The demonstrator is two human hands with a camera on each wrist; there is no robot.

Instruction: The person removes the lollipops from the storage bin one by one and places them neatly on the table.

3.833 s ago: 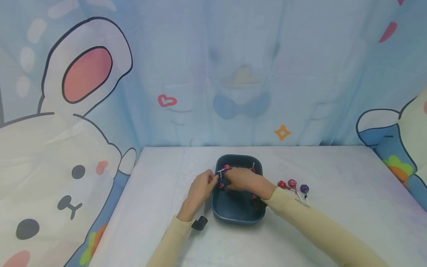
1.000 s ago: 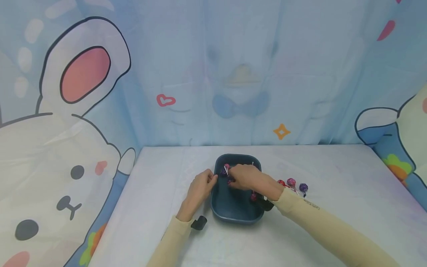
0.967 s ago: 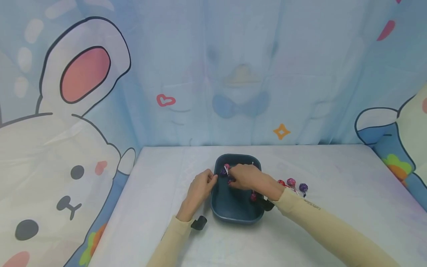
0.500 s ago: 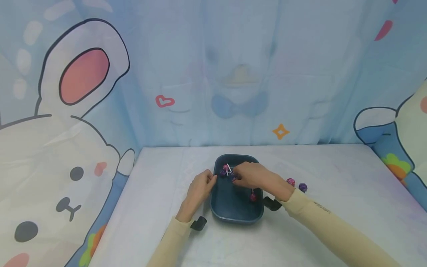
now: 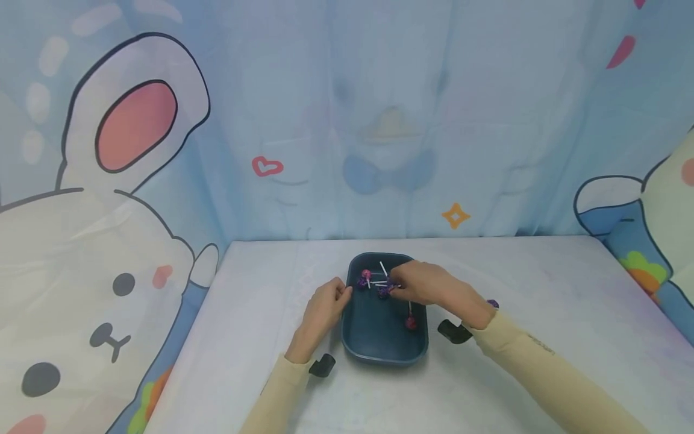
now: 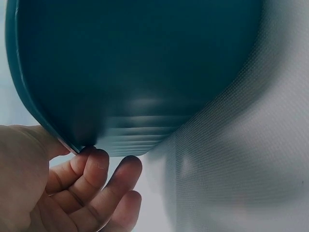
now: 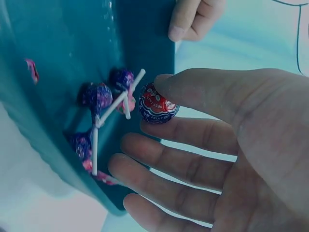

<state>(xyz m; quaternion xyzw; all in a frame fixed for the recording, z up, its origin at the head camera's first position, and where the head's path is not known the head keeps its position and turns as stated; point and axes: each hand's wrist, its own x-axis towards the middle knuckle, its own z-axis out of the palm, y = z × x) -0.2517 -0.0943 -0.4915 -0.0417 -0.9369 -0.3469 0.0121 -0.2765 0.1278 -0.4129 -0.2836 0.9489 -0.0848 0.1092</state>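
Note:
A dark teal plastic bin [image 5: 379,334] stands on the table with several wrapped lollipops inside. My left hand [image 5: 322,306] pinches the bin's left rim between thumb and fingers. Over the bin's right side, my right hand [image 5: 431,286] holds a lollipop [image 7: 157,104] with a red and blue wrapper between thumb and index finger; its other fingers are extended. Near the far left corner lie a pink lollipop [image 5: 366,273] and a purple lollipop [image 5: 361,283]. Another purple lollipop [image 5: 382,293] is just left of the right fingertips. A red-pink lollipop [image 5: 411,323] lies by the right wall.
A purple lollipop [image 5: 492,303] peeks out behind the right forearm on the white-covered table [image 5: 293,265]. Black wrist cameras sit at both wrists, the right wrist camera [image 5: 454,331] just beside the bin. A blue cartoon curtain [image 5: 390,78] hangs behind the table.
My right hand has moved right inside the bin, uncovering more lollipops and sticks. Its forearm now hides most lollipops on the table. The left hand stays at the rim.

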